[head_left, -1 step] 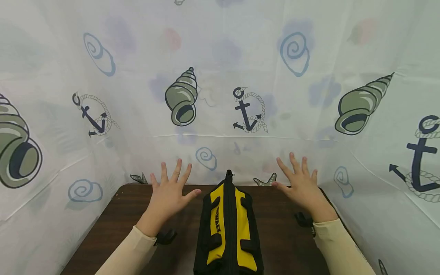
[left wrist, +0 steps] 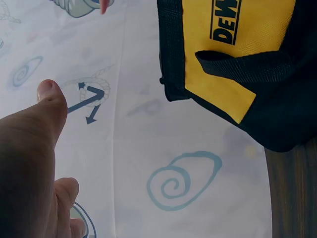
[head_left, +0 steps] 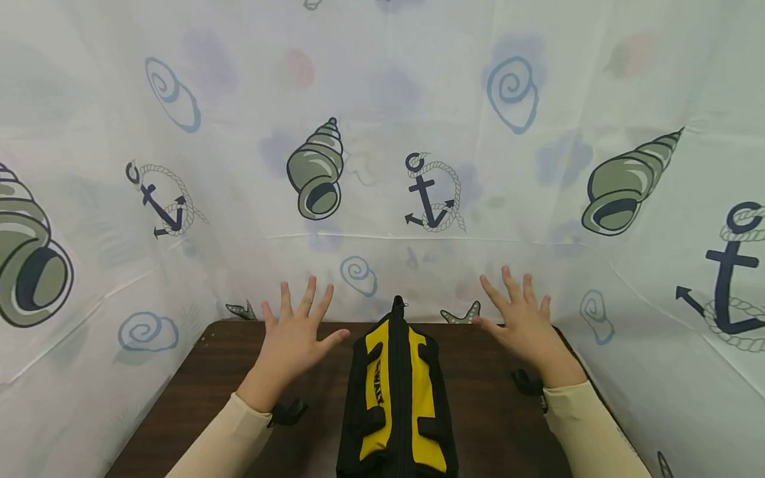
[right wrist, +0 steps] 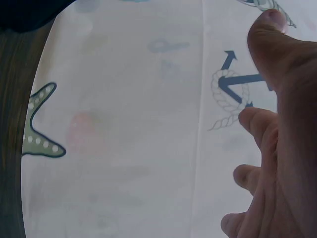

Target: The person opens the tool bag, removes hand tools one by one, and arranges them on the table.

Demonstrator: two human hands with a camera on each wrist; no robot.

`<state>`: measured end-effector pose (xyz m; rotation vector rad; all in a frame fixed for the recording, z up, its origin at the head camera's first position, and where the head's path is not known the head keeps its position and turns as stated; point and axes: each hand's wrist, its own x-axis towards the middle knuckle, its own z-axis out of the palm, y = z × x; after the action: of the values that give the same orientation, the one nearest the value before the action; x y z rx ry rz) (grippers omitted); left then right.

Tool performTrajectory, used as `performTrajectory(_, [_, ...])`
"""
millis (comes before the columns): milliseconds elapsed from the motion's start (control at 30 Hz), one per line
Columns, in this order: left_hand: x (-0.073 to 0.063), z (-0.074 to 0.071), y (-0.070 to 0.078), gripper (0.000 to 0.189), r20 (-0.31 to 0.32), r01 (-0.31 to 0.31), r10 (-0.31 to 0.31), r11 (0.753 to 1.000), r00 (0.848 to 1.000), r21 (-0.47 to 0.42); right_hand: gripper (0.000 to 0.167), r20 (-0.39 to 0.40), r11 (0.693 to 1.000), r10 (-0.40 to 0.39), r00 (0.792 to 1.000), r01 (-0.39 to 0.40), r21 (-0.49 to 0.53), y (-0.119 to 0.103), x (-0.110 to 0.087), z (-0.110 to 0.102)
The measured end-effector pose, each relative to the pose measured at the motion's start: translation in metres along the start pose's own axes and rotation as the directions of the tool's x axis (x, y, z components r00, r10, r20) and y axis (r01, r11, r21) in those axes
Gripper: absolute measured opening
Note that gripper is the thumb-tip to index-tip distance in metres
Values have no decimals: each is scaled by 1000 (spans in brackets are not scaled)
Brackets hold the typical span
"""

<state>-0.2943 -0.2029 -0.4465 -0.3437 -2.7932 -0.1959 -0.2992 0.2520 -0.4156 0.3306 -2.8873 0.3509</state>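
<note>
Fingers (head_left: 307,295) of left hand (head_left: 291,345) spread wide, nothing held; right hand (head_left: 526,328) same, fingers splayed and empty. Yellow-and-black zip bag (head_left: 398,392) sits on brown tabletop (head_left: 484,405) between the two sets of fingers, touching neither, lengthwise toward the wearer. White cloth (head_left: 382,86) printed with shells, anchors beyond fingertips.

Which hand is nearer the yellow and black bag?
Left. In the head view, the left hand is off the bag's left side across a small gap; the right hand is off its right side, across a wider gap. Neither touches it.
</note>
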Motion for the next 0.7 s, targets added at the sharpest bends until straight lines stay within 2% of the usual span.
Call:
performTrajectory(233, [2, 2, 4, 103, 4, 4, -4, 999, 1000, -38, 93, -16, 998, -25, 1000, 26, 51, -12, 0, -3])
performTrajectory(400, [6, 2, 8, 102, -1, 5, -5, 998, 1000, -66, 89, -43, 991, -67, 997, 72, 110, -22, 8, -4])
performTrajectory(567, [9, 4, 12, 101, -9, -22, 21, 996, 1000, -88, 80, -60, 960, -97, 994, 109, 257, -32, 14, 6])
performTrajectory(700, [11, 6, 13, 100, 11, -27, 29, 996, 1000, -90, 77, -29, 930, -116, 993, 119, 348, -43, 17, 19])
